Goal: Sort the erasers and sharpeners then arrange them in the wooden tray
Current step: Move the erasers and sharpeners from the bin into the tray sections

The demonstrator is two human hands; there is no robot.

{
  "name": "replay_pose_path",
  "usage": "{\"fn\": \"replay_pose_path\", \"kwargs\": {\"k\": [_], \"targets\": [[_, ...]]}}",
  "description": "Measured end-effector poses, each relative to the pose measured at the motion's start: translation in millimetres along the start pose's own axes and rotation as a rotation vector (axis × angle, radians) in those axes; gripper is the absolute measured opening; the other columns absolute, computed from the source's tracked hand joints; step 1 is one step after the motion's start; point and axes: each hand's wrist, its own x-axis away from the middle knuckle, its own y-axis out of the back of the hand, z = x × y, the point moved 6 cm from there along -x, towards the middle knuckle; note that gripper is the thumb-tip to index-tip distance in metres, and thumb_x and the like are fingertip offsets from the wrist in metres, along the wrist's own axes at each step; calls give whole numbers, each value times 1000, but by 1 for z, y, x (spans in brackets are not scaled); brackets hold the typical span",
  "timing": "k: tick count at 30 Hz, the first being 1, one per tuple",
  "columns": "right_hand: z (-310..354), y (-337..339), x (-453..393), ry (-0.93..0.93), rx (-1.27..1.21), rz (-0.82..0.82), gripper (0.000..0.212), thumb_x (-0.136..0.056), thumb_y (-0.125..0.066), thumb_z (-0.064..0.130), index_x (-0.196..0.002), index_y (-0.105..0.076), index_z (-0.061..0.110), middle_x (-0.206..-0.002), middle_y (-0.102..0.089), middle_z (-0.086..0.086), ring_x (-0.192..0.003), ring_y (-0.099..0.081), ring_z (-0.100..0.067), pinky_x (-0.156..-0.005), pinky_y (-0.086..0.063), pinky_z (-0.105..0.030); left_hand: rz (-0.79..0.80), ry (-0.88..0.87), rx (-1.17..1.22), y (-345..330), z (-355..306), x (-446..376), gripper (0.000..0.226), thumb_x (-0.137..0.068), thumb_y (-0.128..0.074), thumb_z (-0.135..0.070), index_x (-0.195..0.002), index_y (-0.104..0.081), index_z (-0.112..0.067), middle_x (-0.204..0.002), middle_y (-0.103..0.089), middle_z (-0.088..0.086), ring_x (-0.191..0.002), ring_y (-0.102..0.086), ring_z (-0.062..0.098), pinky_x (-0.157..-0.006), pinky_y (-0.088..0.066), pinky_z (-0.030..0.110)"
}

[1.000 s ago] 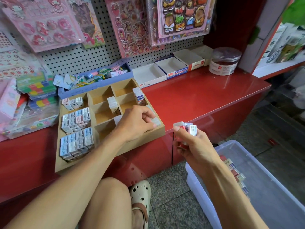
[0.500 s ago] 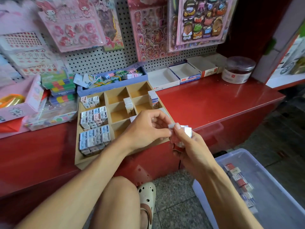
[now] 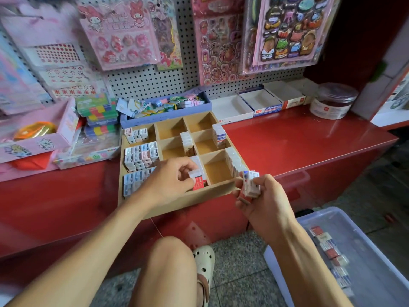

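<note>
The wooden tray (image 3: 188, 200) sits on the red counter, split into compartments. Its left column is packed with small sharpeners (image 3: 141, 157). Erasers stand in the middle cells (image 3: 186, 140), at the right cell (image 3: 219, 135) and along the front right cell's wall (image 3: 234, 161). My left hand (image 3: 168, 180) pinches a red and white eraser (image 3: 197, 180) over the front middle compartment. My right hand (image 3: 263, 202) grips a small bunch of erasers (image 3: 250, 183) just off the tray's front right corner.
A clear plastic bin (image 3: 376, 251) with several more erasers (image 3: 329, 251) stands on the floor at the right. Behind the tray are a purple box of clips (image 3: 166, 105), white cartons (image 3: 232, 109), a lidded jar (image 3: 334, 100). A pegboard of stickers hangs above. My knee (image 3: 170, 269) is below.
My left hand took an eraser from the bunch in my right hand and carried it left, down into the tray's front middle compartment. The right hand stayed by the tray corner.
</note>
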Motion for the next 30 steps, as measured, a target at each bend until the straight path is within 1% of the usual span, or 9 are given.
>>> {"fn": "replay_pose_path", "kwargs": {"k": [4, 9, 13, 16, 19, 21, 23, 27, 30], "targets": [[2, 3, 2, 15, 26, -26, 28, -93, -35, 10, -104, -58, 1, -75, -60, -10, -56, -56, -19, -43, -43, -23, -65, -88, -119, -5, -12, -2, 15, -78, -68, -12, -88, -68, -24, -81, -64, -7, -68, -61, 12, -70, -50, 32], [6, 4, 5, 42, 69, -40, 27, -95, -35, 9, -103, -58, 0, -77, -62, -12, -58, -57, -19, -43, -44, -24, -122, -184, -209, -2, -19, 0, 16, -76, -70, -11, -89, -71, -21, -80, -61, -10, -69, -62, 11, -68, -52, 30], [4, 1, 4, 44, 73, -25, 28, -97, -36, 10, -111, -58, -1, -83, -64, -15, -59, -62, -20, -45, -48, -26, -101, -259, -348, -15, -18, 5, 16, -79, -69, -12, -93, -71, -18, -71, -49, -18, -60, -50, 0, -65, -41, 23], [3, 1, 4, 62, 76, 3, 29, -96, -40, 9, -116, -59, -2, -90, -66, -19, -64, -66, -22, -49, -51, -27, -80, -152, -207, -13, -9, 2, 11, -82, -73, -22, -93, -73, -23, -78, -62, -12, -66, -59, 4, -66, -49, 23], [4, 1, 6, 68, 76, 24, 27, -95, -43, 7, -109, -63, -4, -90, -66, -19, -66, -67, -23, -51, -53, -27, -44, -76, -77, -11, 0, -1, 3, -86, -70, -25, -87, -73, -24, -84, -69, -8, -74, -66, 13, -74, -52, 29], [4, 0, 7, 71, 74, 46, 25, -95, -43, 6, -106, -64, -4, -88, -66, -17, -66, -66, -24, -50, -52, -27, -30, -58, -78, -13, 5, -3, 2, -84, -73, -27, -85, -71, -28, -78, -66, -8, -69, -64, 14, -72, -52, 32], [5, -2, 7, 73, 90, 80, 24, -96, -43, 7, -104, -65, 0, -87, -66, -16, -67, -65, -23, -50, -50, -26, -32, -46, -92, -15, 9, -3, 8, -81, -76, -29, -82, -68, -30, -73, -63, -9, -62, -58, 5, -69, -50, 30], [6, -7, 8, 101, 179, 153, 20, -95, -48, 10, -103, -65, 3, -90, -67, -15, -70, -64, -23, -52, -48, -26, -152, -92, -175, -8, -2, -5, 6, -82, -74, -32, -80, -69, -28, -71, -64, -9, -64, -58, 3, -66, -50, 27], [8, -15, 9, 126, 244, 205, 28, -85, -57, 22, -104, -66, 4, -91, -67, -15, -73, -63, -23, -56, -47, -26, -65, -86, 148, -16, -22, -3, 11, -88, -69, -31, -80, -73, -26, -73, -69, 2, -64, -63, 8, -58, -47, 20]]}}
